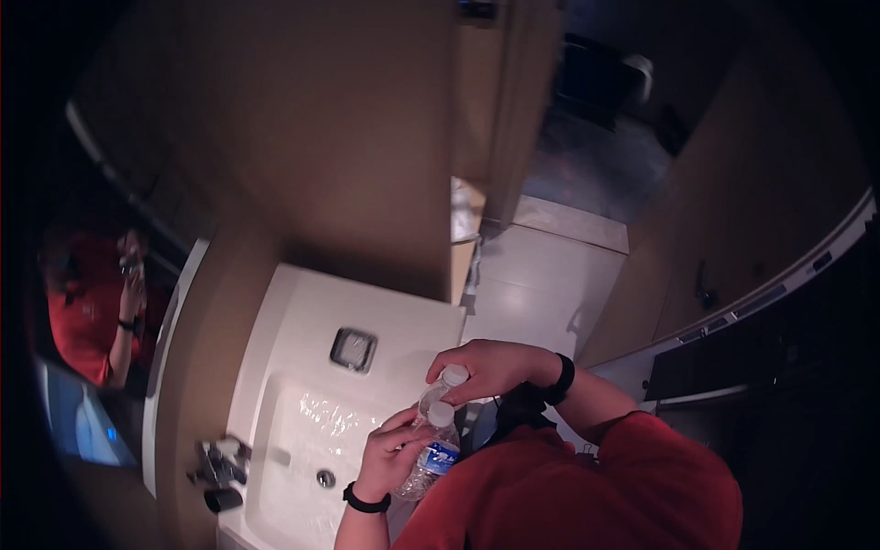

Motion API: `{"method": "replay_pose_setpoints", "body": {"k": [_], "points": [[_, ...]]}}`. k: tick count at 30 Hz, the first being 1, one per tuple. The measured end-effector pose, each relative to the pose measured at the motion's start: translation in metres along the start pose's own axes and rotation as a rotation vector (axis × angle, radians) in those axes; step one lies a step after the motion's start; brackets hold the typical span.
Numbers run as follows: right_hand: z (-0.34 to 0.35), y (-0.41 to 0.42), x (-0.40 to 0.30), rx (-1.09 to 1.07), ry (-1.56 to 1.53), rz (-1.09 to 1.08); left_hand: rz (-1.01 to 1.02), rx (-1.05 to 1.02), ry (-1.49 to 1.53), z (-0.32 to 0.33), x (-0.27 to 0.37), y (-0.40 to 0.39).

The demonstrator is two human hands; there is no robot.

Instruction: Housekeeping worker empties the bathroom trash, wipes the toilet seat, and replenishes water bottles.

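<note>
My left hand [390, 454] grips a clear plastic water bottle [437, 458] with a white cap and a blue label that bears writing. This bottle is tilted close to my red shirt. A second clear plastic bottle [433, 395], also white-capped, stands right beside it, with my right hand [485, 371] closed around its neck. Most of the second bottle's lower body is hidden behind the first bottle and my fingers. Both bottles are at the front edge of a white washbasin [275, 412], whose bowl has wet, shiny patches.
A metal drain [326, 478] sits in the basin. Left of it are a faucet [221, 459] and a dark cup [223, 500]. A dark-rimmed square dish [354, 349] lies on the counter. A mirror [103, 302] hangs at left; a door with a handle [702, 285] stands at right.
</note>
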State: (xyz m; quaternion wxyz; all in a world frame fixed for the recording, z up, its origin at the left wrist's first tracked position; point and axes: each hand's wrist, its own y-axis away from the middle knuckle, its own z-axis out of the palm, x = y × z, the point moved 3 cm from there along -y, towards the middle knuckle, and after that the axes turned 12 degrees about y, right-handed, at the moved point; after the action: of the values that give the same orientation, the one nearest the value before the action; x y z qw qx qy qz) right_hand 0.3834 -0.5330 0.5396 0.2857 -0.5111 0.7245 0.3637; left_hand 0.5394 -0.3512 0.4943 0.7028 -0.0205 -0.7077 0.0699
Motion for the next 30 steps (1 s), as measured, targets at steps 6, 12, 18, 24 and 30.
{"method": "replay_pose_setpoints", "body": {"k": [6, 12, 18, 24, 30], "points": [[-0.060, 0.074, 0.144, 0.368, -0.634, -0.084, 0.000, 0.015, -0.011, 0.091, -0.028, -0.139], [-0.151, 0.122, 0.222, 0.298, -0.768, -0.082, 0.052, 0.179, -0.008, 0.180, -0.049, -0.293], [-0.271, 0.132, 0.307, 0.606, -0.336, 0.001, 0.208, 0.293, 0.036, 0.269, -0.050, -0.439], [-0.393, 0.121, 0.422, 0.793, -0.215, 0.063, 0.007, 0.405, 0.359, 0.314, -0.104, -0.604], [-0.535, 0.173, 0.514, 0.829, 0.000, 0.282, -0.093, 0.224, 0.319, 0.397, -0.163, -0.786]]}}
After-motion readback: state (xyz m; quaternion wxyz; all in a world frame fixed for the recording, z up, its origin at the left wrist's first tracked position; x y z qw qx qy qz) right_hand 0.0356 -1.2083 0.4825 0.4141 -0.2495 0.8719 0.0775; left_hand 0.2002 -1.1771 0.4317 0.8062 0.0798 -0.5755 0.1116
